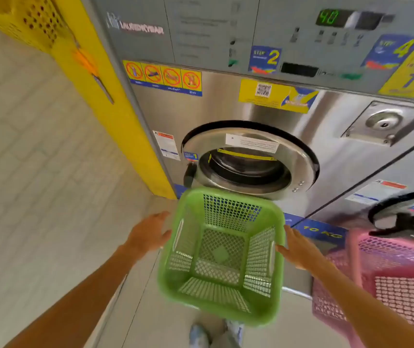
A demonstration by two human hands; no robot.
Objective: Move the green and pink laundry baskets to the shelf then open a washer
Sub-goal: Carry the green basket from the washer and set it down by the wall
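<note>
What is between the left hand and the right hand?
In the head view, the green basket lies between the left hand and the right hand, both open at its sides.

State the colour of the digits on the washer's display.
Green: the display reads 40, clearest in the head view, top right.

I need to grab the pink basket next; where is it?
In the head view the pink basket sits at lower right, right of the green basket, below the second washer's door.

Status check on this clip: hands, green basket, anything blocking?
Left hand open beside green basket, off the rim. Right hand open against its right side, no grip visible. Pink basket close on the right.
</note>
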